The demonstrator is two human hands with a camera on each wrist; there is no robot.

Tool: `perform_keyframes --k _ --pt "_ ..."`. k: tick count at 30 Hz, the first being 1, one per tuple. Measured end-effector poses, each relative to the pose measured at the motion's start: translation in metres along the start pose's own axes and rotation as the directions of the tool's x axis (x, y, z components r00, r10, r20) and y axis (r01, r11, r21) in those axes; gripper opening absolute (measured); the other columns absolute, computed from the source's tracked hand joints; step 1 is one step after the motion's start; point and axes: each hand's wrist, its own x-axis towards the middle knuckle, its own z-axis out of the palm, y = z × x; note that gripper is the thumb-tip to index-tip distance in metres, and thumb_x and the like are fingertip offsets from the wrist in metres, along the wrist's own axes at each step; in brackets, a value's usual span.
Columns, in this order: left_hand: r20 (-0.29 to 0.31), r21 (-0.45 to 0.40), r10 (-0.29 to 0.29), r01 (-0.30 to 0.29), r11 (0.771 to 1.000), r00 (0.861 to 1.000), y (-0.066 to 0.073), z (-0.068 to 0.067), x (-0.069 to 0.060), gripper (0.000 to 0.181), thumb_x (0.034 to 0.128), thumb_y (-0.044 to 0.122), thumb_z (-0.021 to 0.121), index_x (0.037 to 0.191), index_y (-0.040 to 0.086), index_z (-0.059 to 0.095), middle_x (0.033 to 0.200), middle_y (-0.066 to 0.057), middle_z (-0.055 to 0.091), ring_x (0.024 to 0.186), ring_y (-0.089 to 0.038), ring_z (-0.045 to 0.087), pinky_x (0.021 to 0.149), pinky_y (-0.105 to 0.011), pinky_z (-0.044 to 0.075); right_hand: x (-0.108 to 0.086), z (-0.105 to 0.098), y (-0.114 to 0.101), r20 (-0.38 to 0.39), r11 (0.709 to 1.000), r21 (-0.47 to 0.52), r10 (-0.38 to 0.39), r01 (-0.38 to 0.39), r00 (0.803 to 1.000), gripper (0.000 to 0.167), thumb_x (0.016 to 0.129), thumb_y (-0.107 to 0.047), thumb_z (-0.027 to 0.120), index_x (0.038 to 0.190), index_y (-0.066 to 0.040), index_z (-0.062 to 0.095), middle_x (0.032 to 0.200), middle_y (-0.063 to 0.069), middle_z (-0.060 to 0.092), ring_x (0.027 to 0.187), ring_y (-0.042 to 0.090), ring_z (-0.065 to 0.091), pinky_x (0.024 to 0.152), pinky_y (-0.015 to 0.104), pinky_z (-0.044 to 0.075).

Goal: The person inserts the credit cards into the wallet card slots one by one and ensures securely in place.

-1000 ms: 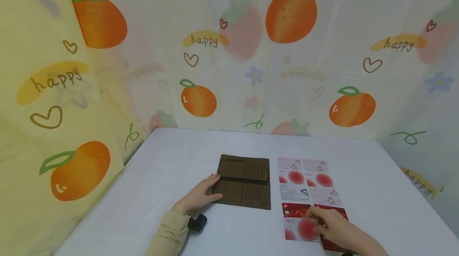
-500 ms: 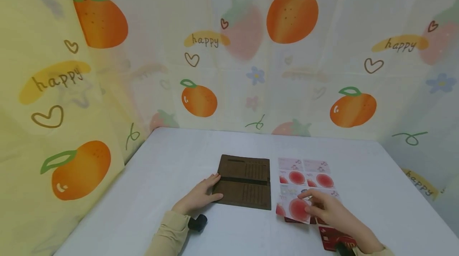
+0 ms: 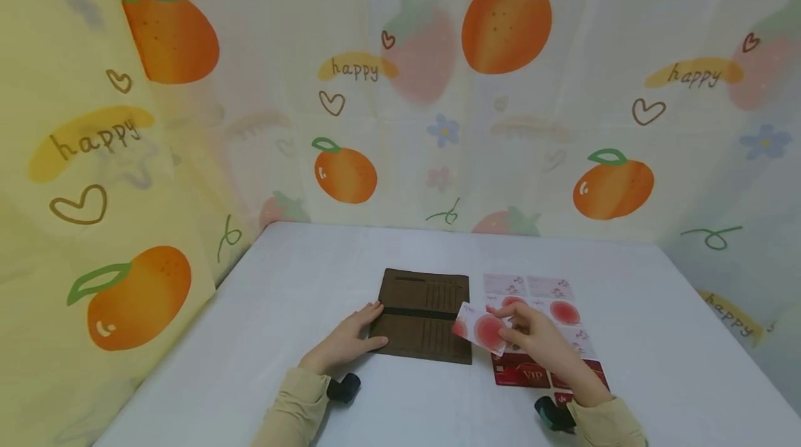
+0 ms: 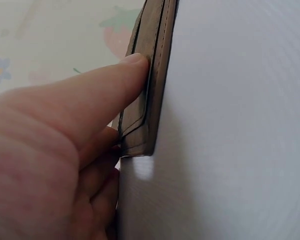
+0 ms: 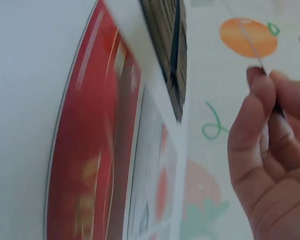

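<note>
An open brown wallet (image 3: 425, 339) lies flat on the table, card slots facing up. My left hand (image 3: 344, 343) rests on its left edge; in the left wrist view the thumb (image 4: 125, 75) presses on the slotted panel. With thumb and fingers, my right hand (image 3: 544, 343) pinches a pink card with red circles (image 3: 478, 327). That card is held up, tilted, in front of the wallet's right edge in the head view. In the right wrist view it appears only as a thin edge above the fingertips (image 5: 262, 90).
Right of the wallet, several cards lie in two columns: pale pink cards (image 3: 503, 283), cards with red circles (image 3: 565, 312) and red VIP cards (image 3: 522, 372). My right hand hides part of them. A fruit-print cloth (image 3: 400, 141) stands behind the white table (image 3: 313, 252).
My right hand has lifted the pink card from the front of the card rows and carried it up and left to the wallet. The left hand has stayed in place.
</note>
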Motion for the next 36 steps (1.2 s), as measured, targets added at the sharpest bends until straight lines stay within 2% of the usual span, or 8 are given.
perform_keyframes --k 3,8,10,13,17,21,29,36 --pt "-0.002 -0.008 -0.007 0.007 1.000 1.000 0.000 0.000 0.000 0.071 0.0885 0.039 0.061 0.142 0.002 0.034 0.149 -0.013 0.026 0.136 -0.031 0.019 0.108 -0.049 0.015 0.009 0.009 -0.001 -0.025 1.000 -0.010 0.010 -0.011 1.000 0.021 0.085 -0.009 0.067 0.103 -0.002 0.060 0.106 0.017 0.064 0.068 0.018 0.056 0.062 0.027 0.054" --pt "0.000 -0.017 0.001 -0.001 1.000 1.000 -0.001 0.000 -0.001 0.071 0.0882 0.038 0.062 0.141 -0.001 0.034 0.148 -0.016 0.027 0.136 -0.033 0.019 0.108 -0.051 0.016 0.021 0.021 -0.003 -0.031 0.997 -0.013 0.073 -0.073 0.997 0.022 0.084 -0.009 0.067 0.104 -0.001 0.061 0.084 0.009 0.063 0.067 0.019 0.055 0.061 0.028 0.054" --pt "0.000 -0.018 0.000 0.000 1.000 1.000 -0.001 -0.001 0.000 0.071 0.0881 0.038 0.062 0.141 -0.001 0.034 0.148 -0.016 0.027 0.136 -0.033 0.019 0.108 -0.051 0.016 0.026 0.025 -0.003 -0.029 0.995 -0.009 0.097 -0.098 0.995 0.022 0.084 -0.008 0.067 0.104 0.000 0.061 0.071 0.007 0.058 0.063 0.019 0.053 0.058 0.028 0.052" --pt "-0.004 -0.018 0.002 -0.002 1.000 1.000 -0.001 -0.001 0.000 0.071 0.0881 0.038 0.062 0.141 -0.001 0.034 0.147 -0.016 0.028 0.135 -0.034 0.020 0.107 -0.052 0.016 0.033 0.033 -0.003 -0.040 0.988 0.004 0.154 -0.154 0.987 0.022 0.083 -0.006 0.067 0.104 -0.001 0.061 0.062 0.005 0.051 0.059 0.018 0.051 0.055 0.026 0.049" --pt "0.002 -0.023 -0.003 0.003 1.000 1.000 0.000 -0.002 0.001 0.071 0.0885 0.038 0.061 0.142 -0.001 0.034 0.148 -0.016 0.027 0.136 -0.034 0.019 0.107 -0.052 0.016 0.038 0.040 -0.004 -0.072 0.975 0.030 0.224 -0.222 0.972 0.020 0.082 -0.005 0.066 0.101 -0.002 0.060 0.063 0.005 0.055 0.059 0.019 0.054 0.056 0.028 0.050" --pt "0.004 -0.028 -0.007 0.007 1.000 1.000 0.001 -0.002 0.000 0.071 0.0884 0.038 0.062 0.142 -0.001 0.034 0.148 -0.016 0.026 0.136 -0.035 0.019 0.107 -0.053 0.016 0.041 0.045 -0.002 -0.076 0.968 0.062 0.246 -0.242 0.966 0.020 0.082 -0.003 0.066 0.100 0.000 0.060 0.065 0.006 0.059 0.059 0.022 0.058 0.059 0.031 0.053" --pt "-0.001 -0.026 0.003 -0.003 1.000 1.000 0.000 -0.002 0.001 0.071 0.0878 0.037 0.062 0.141 -0.001 0.034 0.147 -0.016 0.027 0.136 -0.035 0.019 0.107 -0.052 0.017 0.044 0.052 0.002 -0.025 0.962 0.095 0.259 -0.256 0.966 0.021 0.083 -0.003 0.065 0.102 0.002 0.058 0.068 0.007 0.060 0.062 0.022 0.059 0.061 0.033 0.054" --pt "-0.003 -0.030 -0.001 0.001 1.000 1.000 -0.001 -0.002 0.002 0.071 0.0876 0.037 0.063 0.141 -0.001 0.035 0.147 -0.017 0.028 0.136 -0.033 0.020 0.107 -0.051 0.016 0.042 0.055 -0.003 0.024 0.961 0.056 0.268 -0.269 0.963 0.021 0.083 -0.005 0.065 0.102 0.001 0.059 0.068 0.006 0.057 0.062 0.020 0.056 0.061 0.032 0.052"
